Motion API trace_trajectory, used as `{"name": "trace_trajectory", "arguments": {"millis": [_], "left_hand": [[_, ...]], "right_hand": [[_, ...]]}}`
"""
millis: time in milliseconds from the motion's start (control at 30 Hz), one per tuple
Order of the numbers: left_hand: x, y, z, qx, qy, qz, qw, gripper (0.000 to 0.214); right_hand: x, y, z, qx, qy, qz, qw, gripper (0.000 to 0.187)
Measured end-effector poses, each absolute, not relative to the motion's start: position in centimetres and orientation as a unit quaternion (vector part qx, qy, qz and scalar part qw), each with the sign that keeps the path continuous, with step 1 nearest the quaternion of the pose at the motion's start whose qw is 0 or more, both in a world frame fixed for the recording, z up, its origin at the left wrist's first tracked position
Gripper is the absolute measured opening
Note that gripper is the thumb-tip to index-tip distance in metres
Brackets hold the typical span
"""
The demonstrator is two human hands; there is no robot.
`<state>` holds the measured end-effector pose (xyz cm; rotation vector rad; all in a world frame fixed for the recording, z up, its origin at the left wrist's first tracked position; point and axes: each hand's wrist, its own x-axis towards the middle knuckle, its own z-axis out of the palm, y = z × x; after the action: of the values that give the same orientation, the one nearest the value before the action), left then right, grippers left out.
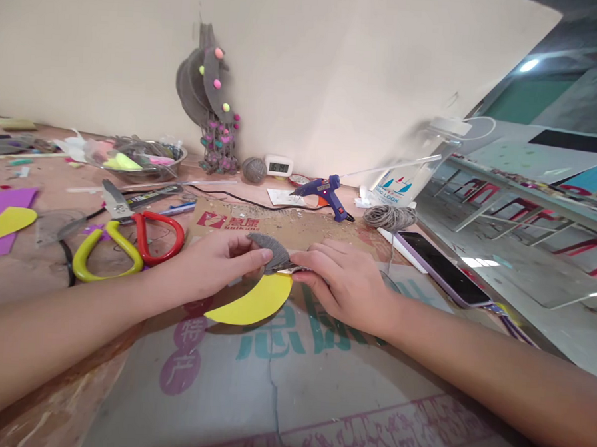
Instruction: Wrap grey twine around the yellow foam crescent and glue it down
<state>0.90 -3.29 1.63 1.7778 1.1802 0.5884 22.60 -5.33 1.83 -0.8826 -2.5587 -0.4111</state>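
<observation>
At the frame's centre, your left fingers pinch a grey, yarn-covered curved piece; your right fingers pinch its right end. The yellow crescent-shaped sheet sits just below, long axis rising from lower left to upper right, its upper tip nearer your right fingers.

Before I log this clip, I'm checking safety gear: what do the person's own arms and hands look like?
The left hand and right hand are ungloved, no rings showing. The left forearm and right forearm are bare to the picture's edges: no sleeve, watch or bracelet in sight.
</observation>
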Motion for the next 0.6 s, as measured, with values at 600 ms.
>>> {"name": "trace_trajectory", "arguments": {"millis": [600], "left_hand": [[0.79,-3.02,1.14,0.727,0.453,0.235,0.459,0.034]], "right_hand": [[22.53,-5.59,2.01,-0.306,-0.919,-0.190,0.160,0.028]]}}
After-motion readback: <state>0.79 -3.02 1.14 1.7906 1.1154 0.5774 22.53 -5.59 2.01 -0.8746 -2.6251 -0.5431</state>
